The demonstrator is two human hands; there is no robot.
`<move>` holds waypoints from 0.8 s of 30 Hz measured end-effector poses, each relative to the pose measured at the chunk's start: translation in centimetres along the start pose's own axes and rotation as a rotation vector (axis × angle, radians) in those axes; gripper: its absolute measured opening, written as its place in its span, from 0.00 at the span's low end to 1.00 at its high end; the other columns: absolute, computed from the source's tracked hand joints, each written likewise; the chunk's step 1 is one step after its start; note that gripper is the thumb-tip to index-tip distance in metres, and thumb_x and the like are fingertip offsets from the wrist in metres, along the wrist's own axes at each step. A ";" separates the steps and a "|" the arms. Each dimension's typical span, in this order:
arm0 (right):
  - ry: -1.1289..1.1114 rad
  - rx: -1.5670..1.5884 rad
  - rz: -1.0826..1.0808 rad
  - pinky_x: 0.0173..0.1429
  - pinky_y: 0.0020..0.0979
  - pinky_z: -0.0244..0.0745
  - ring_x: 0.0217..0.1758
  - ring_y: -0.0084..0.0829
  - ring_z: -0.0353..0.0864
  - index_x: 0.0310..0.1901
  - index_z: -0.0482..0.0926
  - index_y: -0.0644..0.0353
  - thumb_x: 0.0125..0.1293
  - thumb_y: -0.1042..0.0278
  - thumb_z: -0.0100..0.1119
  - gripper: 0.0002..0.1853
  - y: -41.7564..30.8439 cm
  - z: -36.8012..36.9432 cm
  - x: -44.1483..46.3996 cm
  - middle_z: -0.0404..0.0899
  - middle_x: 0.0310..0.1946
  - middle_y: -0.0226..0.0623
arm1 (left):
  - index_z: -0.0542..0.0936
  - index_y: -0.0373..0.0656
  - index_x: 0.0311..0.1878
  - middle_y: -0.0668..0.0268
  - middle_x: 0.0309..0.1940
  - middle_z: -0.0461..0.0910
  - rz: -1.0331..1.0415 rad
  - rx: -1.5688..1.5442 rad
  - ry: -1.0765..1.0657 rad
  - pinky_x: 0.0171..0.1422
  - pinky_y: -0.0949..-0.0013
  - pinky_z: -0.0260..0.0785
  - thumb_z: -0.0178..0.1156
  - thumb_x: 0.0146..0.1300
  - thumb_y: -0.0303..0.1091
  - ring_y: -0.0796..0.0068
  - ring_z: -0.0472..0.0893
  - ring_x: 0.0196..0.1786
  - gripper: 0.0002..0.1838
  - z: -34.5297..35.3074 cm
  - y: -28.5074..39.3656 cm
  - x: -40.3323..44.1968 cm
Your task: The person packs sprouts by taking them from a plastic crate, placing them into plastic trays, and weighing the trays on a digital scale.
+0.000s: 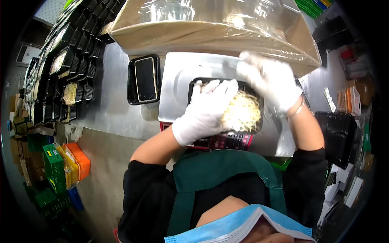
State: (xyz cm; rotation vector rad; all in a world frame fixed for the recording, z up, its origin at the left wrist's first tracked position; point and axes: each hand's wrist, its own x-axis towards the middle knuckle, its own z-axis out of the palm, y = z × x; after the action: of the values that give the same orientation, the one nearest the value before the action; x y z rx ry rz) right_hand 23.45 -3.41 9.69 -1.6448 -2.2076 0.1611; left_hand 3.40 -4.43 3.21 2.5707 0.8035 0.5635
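Observation:
Pale bean sprouts (245,111) lie in a black tray (259,126) on a scale's metal plate (172,81). My left hand (208,105), in a white glove, rests over the left part of the tray with its fingers spread on the sprouts. Raised just beyond the tray's far right corner is my gloved right hand (269,79). Its fingers are smeared by motion, so what they hold, if anything, is not visible. The scale's red-edged keypad (233,141) shows below the tray.
Left of the scale, a phone (145,79) lies in a black tray (131,97). A large plastic-lined box (202,38) stands behind. Stacked filled trays (69,93) rise at the left, and empty black trays (336,137) sit at the right.

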 end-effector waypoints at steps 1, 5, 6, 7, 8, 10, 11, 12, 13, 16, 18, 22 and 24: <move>0.099 -0.024 0.072 0.39 0.39 0.76 0.34 0.43 0.82 0.44 0.78 0.52 0.65 0.45 0.48 0.20 1.2 0.1 2.4 0.81 0.30 0.43 | 0.61 0.36 0.67 0.50 0.60 0.67 -0.070 0.009 -0.084 0.64 0.39 0.53 0.72 0.41 0.48 0.45 0.66 0.61 0.50 -0.5 0.3 0.2; 0.019 -0.222 0.246 0.52 0.38 0.73 0.45 0.45 0.80 0.58 0.73 0.53 0.64 0.57 0.54 0.22 11.2 2.7 15.9 0.80 0.42 0.46 | 0.57 0.39 0.70 0.52 0.61 0.66 -0.115 0.006 -0.175 0.65 0.41 0.52 0.72 0.40 0.49 0.49 0.65 0.63 0.54 -0.8 0.2 0.7; -0.041 -0.353 0.224 0.55 0.39 0.72 0.49 0.46 0.78 0.58 0.73 0.53 0.63 0.54 0.55 0.24 13.2 4.2 17.5 0.79 0.46 0.47 | 0.58 0.39 0.69 0.52 0.61 0.66 -0.114 0.014 -0.162 0.65 0.41 0.52 0.72 0.40 0.51 0.50 0.65 0.63 0.54 -0.8 0.1 0.7; -0.141 -0.477 0.216 0.57 0.39 0.71 0.53 0.46 0.77 0.59 0.72 0.53 0.61 0.51 0.56 0.26 14.7 5.4 18.8 0.78 0.49 0.47 | 0.59 0.39 0.69 0.53 0.61 0.66 -0.110 0.022 -0.152 0.65 0.42 0.52 0.72 0.39 0.52 0.50 0.65 0.63 0.54 -0.7 0.0 0.6; -0.239 -0.553 0.221 0.60 0.40 0.70 0.56 0.47 0.75 0.60 0.72 0.53 0.60 0.48 0.57 0.28 15.8 6.4 19.7 0.76 0.53 0.48 | 0.56 0.40 0.70 0.53 0.62 0.66 -0.074 0.081 -0.139 0.64 0.41 0.52 0.70 0.41 0.55 0.54 0.67 0.62 0.55 -0.6 -0.1 0.5; -0.489 -0.542 0.329 0.60 0.39 0.70 0.56 0.47 0.75 0.58 0.74 0.55 0.59 0.47 0.58 0.29 16.1 6.7 21.0 0.75 0.54 0.49 | 0.56 0.40 0.70 0.52 0.62 0.66 -0.088 0.066 -0.133 0.64 0.41 0.52 0.69 0.41 0.57 0.54 0.67 0.62 0.56 -0.8 0.0 0.6; -0.325 -0.488 0.333 0.60 0.39 0.69 0.57 0.46 0.74 0.59 0.72 0.55 0.58 0.49 0.59 0.29 16.4 6.7 20.5 0.74 0.55 0.49 | 0.55 0.40 0.70 0.51 0.63 0.65 -0.091 0.052 -0.114 0.64 0.41 0.52 0.69 0.41 0.60 0.53 0.66 0.63 0.56 -0.8 0.2 0.7; -0.122 -0.403 0.323 0.61 0.39 0.69 0.58 0.45 0.73 0.60 0.71 0.55 0.58 0.50 0.60 0.30 15.9 6.0 19.9 0.73 0.55 0.49 | 0.55 0.39 0.70 0.49 0.63 0.64 -0.074 0.126 -0.091 0.65 0.40 0.51 0.66 0.41 0.63 0.52 0.66 0.63 0.57 -0.7 0.3 0.7; 0.101 -0.281 0.296 0.62 0.39 0.69 0.59 0.45 0.72 0.61 0.70 0.56 0.57 0.51 0.61 0.31 15.1 4.7 19.0 0.73 0.56 0.49 | 0.55 0.38 0.69 0.47 0.63 0.63 -0.069 0.107 -0.058 0.67 0.39 0.47 0.64 0.43 0.66 0.49 0.64 0.64 0.57 -0.5 0.4 0.5; 0.683 0.273 0.090 0.63 0.39 0.68 0.62 0.43 0.70 0.64 0.66 0.57 0.56 0.55 0.64 0.34 9.8 -1.7 13.2 0.70 0.59 0.49 | 0.57 0.39 0.69 0.44 0.65 0.59 0.015 -0.076 0.155 0.72 0.39 0.39 0.64 0.46 0.68 0.43 0.57 0.69 0.55 -1.3 -0.1 -0.9; 0.856 0.570 -0.045 0.64 0.39 0.67 0.63 0.42 0.68 0.65 0.64 0.57 0.55 0.58 0.66 0.37 5.7 -5.4 7.2 0.68 0.61 0.49 | 0.55 0.39 0.70 0.46 0.67 0.57 -0.064 -0.542 0.395 0.72 0.49 0.46 0.68 0.49 0.52 0.49 0.58 0.70 0.50 -2.6 -0.3 -1.5; 0.497 0.957 0.054 0.43 0.31 0.73 0.40 0.30 0.77 0.62 0.67 0.62 0.61 0.64 0.57 0.27 0.2 -4.7 -3.7 0.78 0.45 0.43 | 0.51 0.39 0.71 0.60 0.68 0.57 -0.091 -1.064 0.823 0.70 0.61 0.57 0.63 0.56 0.28 0.66 0.64 0.65 0.42 -3.9 -0.8 -2.1; 0.321 1.099 0.127 0.30 0.23 0.75 0.26 0.20 0.81 0.60 0.70 0.67 0.66 0.66 0.51 0.22 -1.7 -1.6 -7.3 0.84 0.35 0.39 | 0.65 0.41 0.64 0.64 0.53 0.72 -0.327 -1.051 0.465 0.62 0.65 0.62 0.65 0.55 0.28 0.72 0.70 0.56 0.33 -5.1 1.2 -3.9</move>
State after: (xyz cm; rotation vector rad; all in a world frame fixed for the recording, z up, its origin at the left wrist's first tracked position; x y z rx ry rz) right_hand 24.30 -10.99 10.02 -1.0462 -1.3209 0.8864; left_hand -1.46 -6.50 7.04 1.3407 0.7493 1.1181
